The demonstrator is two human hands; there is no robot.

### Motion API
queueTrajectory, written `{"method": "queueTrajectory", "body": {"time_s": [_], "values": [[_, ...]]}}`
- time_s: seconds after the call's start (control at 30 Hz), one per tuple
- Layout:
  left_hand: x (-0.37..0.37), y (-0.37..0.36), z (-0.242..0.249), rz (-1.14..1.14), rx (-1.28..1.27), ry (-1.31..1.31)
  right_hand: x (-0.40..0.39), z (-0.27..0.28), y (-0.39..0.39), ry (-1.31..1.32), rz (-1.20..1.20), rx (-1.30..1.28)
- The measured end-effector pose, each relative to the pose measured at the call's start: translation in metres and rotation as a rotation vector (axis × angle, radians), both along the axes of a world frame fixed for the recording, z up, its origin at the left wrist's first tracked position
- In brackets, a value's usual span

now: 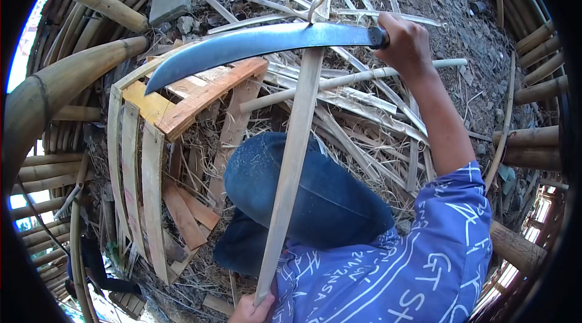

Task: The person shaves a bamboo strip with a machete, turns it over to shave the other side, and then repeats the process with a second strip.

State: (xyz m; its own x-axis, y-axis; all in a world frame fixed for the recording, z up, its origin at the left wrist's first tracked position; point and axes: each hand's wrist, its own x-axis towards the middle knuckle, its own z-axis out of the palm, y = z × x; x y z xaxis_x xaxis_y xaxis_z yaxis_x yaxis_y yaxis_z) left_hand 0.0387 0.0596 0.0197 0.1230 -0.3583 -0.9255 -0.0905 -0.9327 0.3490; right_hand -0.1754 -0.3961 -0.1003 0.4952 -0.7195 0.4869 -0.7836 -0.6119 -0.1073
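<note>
My right hand (407,41) grips the dark handle of a machete (242,41) with a long, curved, shiny blade. The blade points left and lies across a pale bamboo strip (297,135), near the strip's far end. A thin curl of shaved bamboo (315,7) stands up at the blade's upper edge. At the bottom of the view my left hand (253,309) is closed around the near end of the same strip. The strip runs up past my bent knee (260,165) in blue jeans.
A wooden crate-like frame of slats (151,183) stands at left. Cut bamboo strips (357,101) and shavings litter the ground ahead. A grey concrete block (170,3) lies at the upper left. Thick bamboo poles (66,86) edge the left side, with more poles (539,86) at right.
</note>
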Motion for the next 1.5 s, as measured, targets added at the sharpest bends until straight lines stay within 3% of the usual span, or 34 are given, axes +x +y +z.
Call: {"method": "queueTrajectory", "body": {"time_s": [0.17, 0.27, 0.43, 0.57, 0.63, 0.7, 0.77, 0.83, 0.93, 1.03, 1.23, 1.5], "values": [[-0.001, 0.009, 0.004, 0.113, 0.267, 0.050, 0.007, 0.004, 0.010, -0.024, 0.035, -0.054], [-0.010, 0.011, 0.003, 0.214, 0.154, 0.041, 0.008, 0.016, 0.032, -0.013, 0.063, 0.026], [-0.007, 0.009, 0.001, 0.028, -0.045, -0.063, 0.003, 0.029, 0.065, 0.018, 0.169, 0.006], [-0.010, 0.008, 0.010, 0.050, -0.011, -0.012, -0.028, 0.010, 0.015, 0.054, -0.232, 0.107], [-0.008, 0.011, 0.003, 0.079, -0.012, -0.017, -0.024, 0.021, 0.028, 0.015, -0.210, -0.046], [-0.006, 0.012, 0.001, 0.086, -0.013, -0.001, -0.030, 0.023, 0.047, -0.055, -0.139, 0.242], [-0.006, 0.009, -0.003, 0.065, -0.021, 0.028, -0.024, 0.026, 0.073, -0.003, -0.018, 0.121], [-0.007, 0.012, -0.001, -0.002, 0.070, -0.208, -0.018, 0.031, 0.086, -0.029, 0.066, 0.122], [0.016, 0.020, -0.012, 0.013, 0.207, -0.021, -0.021, 0.024, 0.079, -0.072, 0.025, 0.137], [0.013, 0.006, 0.004, -0.053, 0.283, -0.169, -0.016, 0.035, 0.081, -0.128, -0.002, 0.099], [0.024, 0.061, -0.036, -0.008, 0.453, -0.051, -0.017, 0.055, 0.103, -0.031, 0.088, 0.173], [0.005, 0.079, -0.028, 0.096, 0.277, -0.005, -0.008, 0.055, 0.105, 0.026, 0.103, 0.173]]}}
